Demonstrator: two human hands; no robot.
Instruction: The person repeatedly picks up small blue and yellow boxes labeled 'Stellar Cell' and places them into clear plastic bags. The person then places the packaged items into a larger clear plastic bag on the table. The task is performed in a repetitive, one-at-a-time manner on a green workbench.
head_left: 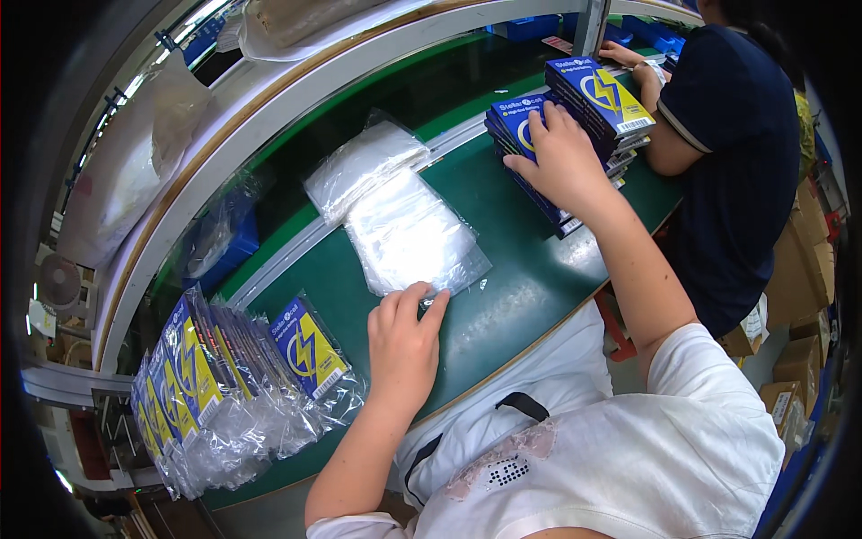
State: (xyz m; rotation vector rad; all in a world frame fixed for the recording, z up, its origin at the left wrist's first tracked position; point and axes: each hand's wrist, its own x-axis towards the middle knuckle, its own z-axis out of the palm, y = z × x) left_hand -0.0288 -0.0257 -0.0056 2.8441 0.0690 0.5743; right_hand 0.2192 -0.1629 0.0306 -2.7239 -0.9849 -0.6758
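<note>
My right hand [567, 163] lies over a stack of blue and yellow battery boxes [514, 110], its fingers spread across the top box and its thumb out to the left. Part of that box is hidden under the hand. A taller stack of the same boxes [600, 94] stands against it on the right. At the near edge of a pile of clear plastic bags [409, 234], my left hand [404, 340] has thumb and forefinger closed on a bag edge. A second bundle of clear bags [364, 171] lies partly beneath that pile.
Several bagged battery boxes [193, 368] lean in a row at the left of the green table [512, 310]. A blue bin [235, 247] holds clear plastic beyond them. A person in a dark shirt [732, 171] sits at the right. Cardboard boxes [797, 269] stand behind that person.
</note>
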